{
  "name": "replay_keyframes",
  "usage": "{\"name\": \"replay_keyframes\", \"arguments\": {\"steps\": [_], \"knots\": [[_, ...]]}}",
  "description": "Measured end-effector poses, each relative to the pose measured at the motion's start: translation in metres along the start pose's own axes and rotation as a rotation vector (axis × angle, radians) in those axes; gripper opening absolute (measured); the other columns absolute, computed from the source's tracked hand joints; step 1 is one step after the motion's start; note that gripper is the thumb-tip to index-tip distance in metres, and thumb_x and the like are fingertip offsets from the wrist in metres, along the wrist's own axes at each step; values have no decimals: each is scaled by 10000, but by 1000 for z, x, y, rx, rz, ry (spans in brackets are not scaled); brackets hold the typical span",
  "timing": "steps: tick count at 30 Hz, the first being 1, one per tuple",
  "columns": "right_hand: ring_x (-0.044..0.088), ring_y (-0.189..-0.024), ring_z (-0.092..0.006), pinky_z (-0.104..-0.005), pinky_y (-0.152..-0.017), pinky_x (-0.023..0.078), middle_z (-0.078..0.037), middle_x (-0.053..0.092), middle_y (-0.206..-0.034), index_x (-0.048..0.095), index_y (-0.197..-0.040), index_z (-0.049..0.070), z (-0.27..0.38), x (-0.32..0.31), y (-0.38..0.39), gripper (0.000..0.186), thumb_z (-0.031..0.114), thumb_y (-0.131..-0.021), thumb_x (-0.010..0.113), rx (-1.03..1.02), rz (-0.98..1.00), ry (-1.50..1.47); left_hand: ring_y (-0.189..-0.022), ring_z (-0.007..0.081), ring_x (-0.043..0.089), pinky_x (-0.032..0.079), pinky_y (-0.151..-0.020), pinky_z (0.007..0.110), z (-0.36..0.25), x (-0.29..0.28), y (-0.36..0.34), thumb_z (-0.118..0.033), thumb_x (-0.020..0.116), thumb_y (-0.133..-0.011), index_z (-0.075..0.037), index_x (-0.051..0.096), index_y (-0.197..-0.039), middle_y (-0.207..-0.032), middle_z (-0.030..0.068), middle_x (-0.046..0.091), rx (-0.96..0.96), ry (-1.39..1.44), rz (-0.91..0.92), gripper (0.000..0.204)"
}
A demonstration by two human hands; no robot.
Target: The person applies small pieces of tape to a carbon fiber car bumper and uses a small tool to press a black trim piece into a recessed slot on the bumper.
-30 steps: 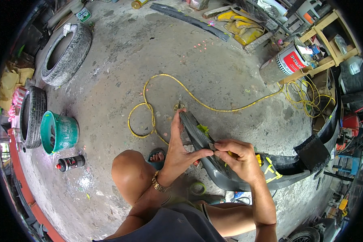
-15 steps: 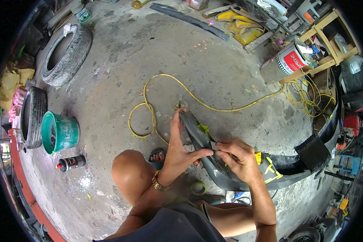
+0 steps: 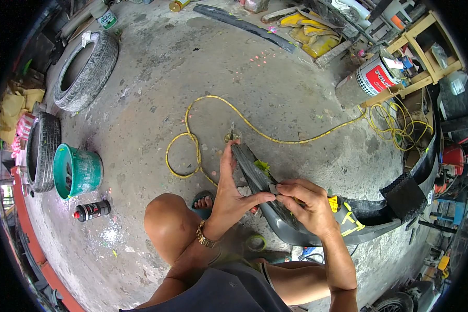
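Observation:
A long curved dark grey car bumper lies across in front of me, one end raised between my hands. My left hand grips that raised end, thumb laid across the face and fingers around the far edge. My right hand is closed in a pinch on a thin grey blade-like piece, held against the bumper by my left thumb tip. Yellow-green tape hangs from the bumper's inner side, and more yellow tape strips mark it to the right. The fingers hide most of the pinched piece.
A yellow hose loops over the concrete floor. A green bucket, a black bottle and tyres stand to the left. At the right are a large tin and a wooden frame. A tape roll lies below the bumper.
The thin piece in my right fingers has shifted and tilted slightly against the bumper. My left hand and the bumper are almost unmoved.

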State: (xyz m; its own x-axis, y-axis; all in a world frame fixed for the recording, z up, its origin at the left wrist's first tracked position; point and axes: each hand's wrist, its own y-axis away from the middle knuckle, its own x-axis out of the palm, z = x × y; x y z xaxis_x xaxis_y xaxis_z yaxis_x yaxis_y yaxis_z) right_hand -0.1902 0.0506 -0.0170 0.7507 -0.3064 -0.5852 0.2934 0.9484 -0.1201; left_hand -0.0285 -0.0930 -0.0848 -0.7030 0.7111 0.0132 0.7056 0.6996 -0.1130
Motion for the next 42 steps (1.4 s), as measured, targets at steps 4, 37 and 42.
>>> {"name": "replay_keyframes", "arguments": {"steps": [4, 37, 42], "knots": [[758, -984, -305, -367, -818, 614, -165, 760, -1107, 754, -1067, 1, 0, 1, -3, 232, -19, -844, 814, -16, 9, 31, -1465, 281, 406, 552, -1038, 408, 9, -2, 0, -233, 1013, -673, -54, 76, -1671, -1684, 174, 256, 27, -76, -6, 1381], [711, -875, -390, -455, -738, 565, -159, 736, -968, 700, -1069, 46, 23, 1, -3, 181, 65, -905, 774, 82, -75, 31, -1554, 253, 267, 268, -1260, 442, -1, 5, -3, -57, 774, -855, -63, -186, -1663, -1744, 126, 17, -34, 96, 84, 1254], [707, -862, -391, -460, -728, 561, -157, 728, -955, 701, -1067, 47, 25, 0, -5, 179, 65, -902, 770, 32, -81, 68, -1500, 245, 350, 334, -1227, 438, 0, 4, -2, -2, 783, -829, -114, -189, -1670, -1742, 98, 17, -30, 104, 96, 1290]]}}
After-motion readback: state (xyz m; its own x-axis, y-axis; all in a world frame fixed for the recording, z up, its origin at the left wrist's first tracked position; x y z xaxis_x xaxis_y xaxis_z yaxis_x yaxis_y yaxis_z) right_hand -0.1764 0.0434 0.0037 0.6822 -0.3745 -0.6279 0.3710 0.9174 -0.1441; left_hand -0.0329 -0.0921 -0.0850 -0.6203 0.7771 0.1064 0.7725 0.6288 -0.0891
